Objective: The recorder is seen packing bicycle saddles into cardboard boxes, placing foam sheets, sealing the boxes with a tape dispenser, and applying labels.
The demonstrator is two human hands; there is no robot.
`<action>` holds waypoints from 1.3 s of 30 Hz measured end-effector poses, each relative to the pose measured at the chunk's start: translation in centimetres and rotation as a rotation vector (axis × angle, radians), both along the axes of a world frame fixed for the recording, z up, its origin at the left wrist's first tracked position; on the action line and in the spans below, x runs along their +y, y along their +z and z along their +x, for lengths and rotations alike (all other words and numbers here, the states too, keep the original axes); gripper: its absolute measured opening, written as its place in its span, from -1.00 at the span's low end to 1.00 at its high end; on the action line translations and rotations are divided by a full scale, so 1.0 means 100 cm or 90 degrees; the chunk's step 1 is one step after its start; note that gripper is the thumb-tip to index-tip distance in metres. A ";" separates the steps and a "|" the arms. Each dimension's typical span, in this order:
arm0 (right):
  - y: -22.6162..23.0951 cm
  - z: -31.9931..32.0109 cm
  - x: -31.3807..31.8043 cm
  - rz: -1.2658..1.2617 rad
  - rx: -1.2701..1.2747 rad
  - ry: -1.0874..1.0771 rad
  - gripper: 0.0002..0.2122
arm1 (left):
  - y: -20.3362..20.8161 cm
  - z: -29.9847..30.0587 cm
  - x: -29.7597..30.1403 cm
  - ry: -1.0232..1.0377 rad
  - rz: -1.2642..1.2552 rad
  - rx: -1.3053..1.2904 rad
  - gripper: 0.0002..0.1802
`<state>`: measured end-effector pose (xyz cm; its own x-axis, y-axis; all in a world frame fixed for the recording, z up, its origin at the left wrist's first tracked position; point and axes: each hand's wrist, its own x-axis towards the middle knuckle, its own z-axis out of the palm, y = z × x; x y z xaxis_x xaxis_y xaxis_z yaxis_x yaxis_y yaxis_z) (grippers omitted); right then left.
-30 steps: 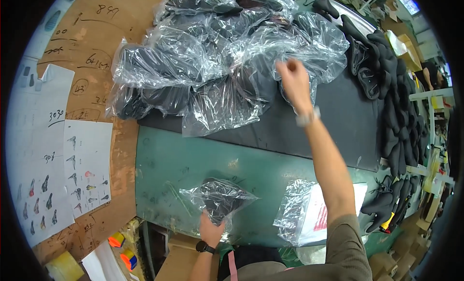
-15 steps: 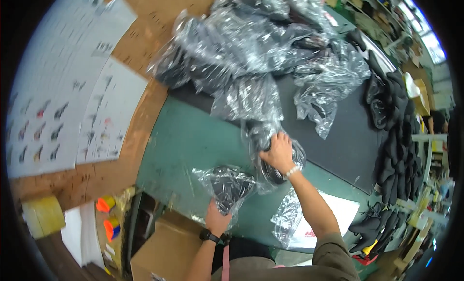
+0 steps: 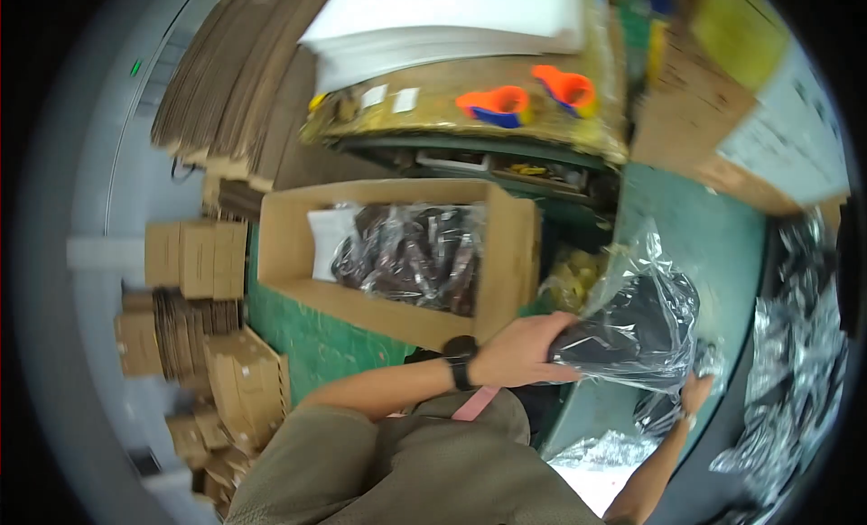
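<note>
The person's left hand (image 3: 526, 352) comes in from the lower left, its forearm almost level across the body and its wrist, with a round black watch (image 3: 460, 362), roughly in line with it. Its fingers are closed on the narrow end of a black, wedge-shaped padded piece in a clear plastic bag (image 3: 632, 331). The piece extends rightward from those fingertips, tilted, its broad end uppermost and farthest from them. It looks smooth and dark under crinkled, shiny film; loose plastic peaks above the broad end.

The right hand (image 3: 697, 394) reaches up from the lower edge, a pale beaded bracelet (image 3: 691, 420) at the wrist. Its fingers, slightly blurred, are curled around a second dark piece in clear plastic (image 3: 657, 414), which lies just left of them, partly hidden by the first.

Beyond the right fingers, farther right, spreads a heap of shiny clear plastic bags (image 3: 777, 390). Left of and above the left fingers stands an open brown cardboard box (image 3: 510, 263), with dark plastic-wrapped pieces (image 3: 411, 254) inside.
</note>
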<state>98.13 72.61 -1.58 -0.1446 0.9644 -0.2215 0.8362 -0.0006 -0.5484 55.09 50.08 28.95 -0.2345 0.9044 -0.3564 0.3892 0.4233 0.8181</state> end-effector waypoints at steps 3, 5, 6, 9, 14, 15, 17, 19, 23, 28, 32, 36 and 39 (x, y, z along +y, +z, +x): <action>0.041 -0.069 -0.033 -0.047 -0.044 -0.046 -0.43 | 0.044 -0.093 -0.106 0.140 0.066 0.172 -0.22; 0.089 -0.117 -0.059 -0.012 -0.029 -0.035 -0.46 | 0.069 -0.162 -0.179 0.257 0.028 0.197 -0.30; 0.113 -0.139 -0.074 0.017 -0.015 -0.046 -0.48 | 0.078 -0.199 -0.214 0.286 -0.056 0.215 -0.31; 0.200 -0.222 -0.114 0.150 0.151 0.019 -0.53 | 0.065 -0.297 -0.310 0.362 -0.236 0.382 -0.34; 0.280 -0.342 -0.198 0.213 0.120 -0.019 -0.43 | -0.060 -0.435 -0.458 0.334 -0.278 0.483 -0.34; 0.292 -0.373 -0.219 0.230 0.119 -0.006 -0.42 | -0.099 -0.452 -0.482 0.360 -0.245 0.485 -0.35; 0.315 -0.411 -0.258 0.188 0.148 -0.001 -0.39 | -0.150 -0.464 -0.501 0.385 -0.235 0.493 -0.39; 0.348 -0.462 -0.304 0.149 0.227 0.034 -0.37 | -0.194 -0.466 -0.510 0.325 -0.231 0.516 -0.39; 0.377 -0.550 -0.382 0.108 0.304 0.154 -0.40 | -0.237 -0.461 -0.509 0.221 -0.283 0.389 -0.37; 0.371 -0.638 -0.435 -0.128 0.407 0.223 -0.33 | -0.251 -0.478 -0.536 0.095 -0.214 0.328 -0.38; 0.359 -0.692 -0.467 -0.194 0.424 0.283 -0.41 | -0.247 -0.472 -0.533 0.141 -0.216 0.184 -0.29; 0.342 -0.733 -0.486 -0.295 0.404 0.369 -0.49 | -0.254 -0.482 -0.546 0.146 -0.181 0.113 -0.30; 0.320 -0.756 -0.496 -0.393 0.502 0.334 -0.52 | -0.208 -0.491 -0.529 0.107 -0.223 0.133 -0.39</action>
<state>22.52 22.99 30.38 -0.8096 0.5006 -0.3066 0.2339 -0.2039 -0.9506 6.01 -2.86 8.11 -0.4681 0.6807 -0.5635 0.4334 0.7326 0.5248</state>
